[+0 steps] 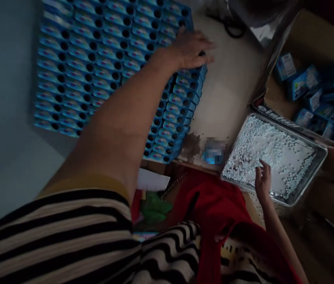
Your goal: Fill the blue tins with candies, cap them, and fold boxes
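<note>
My left hand (193,49) reaches across to the right edge of a big block of small blue boxes (81,63), packed in rows, each with a dark round spot at one end. Its fingers are spread and slightly blurred over the end boxes; whether they touch them I cannot tell. Over the near side of a shallow metal tray (298,199) is my right hand (263,181), fingers apart and a little bent, with nothing visible in them. Many small pale blue pellets (257,132) cover much of the tray's bottom.
An open cardboard box (311,37) at the right holds loose blue packs (298,86). Scissors (234,29) lie at the back. A blurred-out blue item (213,152) sits between block and tray. Red cloth (205,197) covers my lap, with a green item (155,209) beside it.
</note>
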`<state>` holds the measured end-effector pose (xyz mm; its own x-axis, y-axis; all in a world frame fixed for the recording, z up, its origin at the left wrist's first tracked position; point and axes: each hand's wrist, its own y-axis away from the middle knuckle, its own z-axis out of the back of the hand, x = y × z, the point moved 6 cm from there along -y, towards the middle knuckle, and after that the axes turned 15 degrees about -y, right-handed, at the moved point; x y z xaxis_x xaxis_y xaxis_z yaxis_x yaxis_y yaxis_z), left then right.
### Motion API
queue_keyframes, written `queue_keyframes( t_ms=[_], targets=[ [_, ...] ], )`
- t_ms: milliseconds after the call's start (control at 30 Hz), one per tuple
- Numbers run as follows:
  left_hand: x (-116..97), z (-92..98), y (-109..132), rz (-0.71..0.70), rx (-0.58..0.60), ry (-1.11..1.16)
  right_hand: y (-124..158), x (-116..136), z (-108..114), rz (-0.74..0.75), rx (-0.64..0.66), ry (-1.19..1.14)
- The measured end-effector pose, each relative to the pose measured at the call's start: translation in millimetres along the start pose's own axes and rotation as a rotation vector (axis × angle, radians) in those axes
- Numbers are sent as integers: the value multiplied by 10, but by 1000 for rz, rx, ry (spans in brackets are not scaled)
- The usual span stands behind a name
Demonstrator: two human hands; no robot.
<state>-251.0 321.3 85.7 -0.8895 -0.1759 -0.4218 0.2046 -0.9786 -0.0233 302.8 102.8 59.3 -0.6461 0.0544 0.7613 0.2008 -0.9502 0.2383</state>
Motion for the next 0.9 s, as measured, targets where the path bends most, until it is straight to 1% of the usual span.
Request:
queue_keyframes(
  t_ms=[67, 100, 167, 233, 300, 367, 400, 467, 533, 567, 633, 667, 733, 800, 867, 900],
  targets=[
    [-262, 76, 411, -86, 44, -113, -64, -119, 93, 56, 45, 141],
    [-373, 113, 673, -119, 37, -152, -99, -206, 152, 77, 61, 232],
    [-536, 105, 1305, -163, 59, -156, -181, -395, 248, 115, 94, 407],
    [-639, 7, 2019, -185, 105, -115, -280, -538, 247, 168, 144, 521],
    [-679, -101, 2699, -127, 131, -49, -367, -571, 115, 256, 204, 582],
    [-685, -155, 3258, -18, 103, 6, -400, -495, -135, 384, 295, 603],
    [-674, -163, 3483, 51, 76, 24, -384, -434, -285, 460, 359, 604],
    [-624, -172, 3835, 200, 12, 56, -296, -323, -569, 613, 510, 597],
    [-547, -221, 4079, 346, -59, 110, -193, -282, -751, 721, 624, 597],
    [-507, -277, 4165, 409, -94, 152, -159, -292, -791, 751, 654, 599],
    [-450, -456, 4262, 509, -156, 246, -139, -349, -779, 763, 667, 595],
    [-442, -576, 4266, 538, -174, 288, -152, -379, -736, 746, 649, 587],
    [-481, -837, 4173, 540, -181, 343, -206, -394, -601, 675, 560, 545],
    [-582, -1067, 3971, 462, -172, 362, -257, -309, -451, 584, 418, 436],
    [-706, -1235, 3729, 363, -142, 384, -278, -148, -366, 471, 304, 218],
    [-767, -1294, 3618, 328, -113, 400, -286, -70, -366, 384, 278, 64]
  ],
)
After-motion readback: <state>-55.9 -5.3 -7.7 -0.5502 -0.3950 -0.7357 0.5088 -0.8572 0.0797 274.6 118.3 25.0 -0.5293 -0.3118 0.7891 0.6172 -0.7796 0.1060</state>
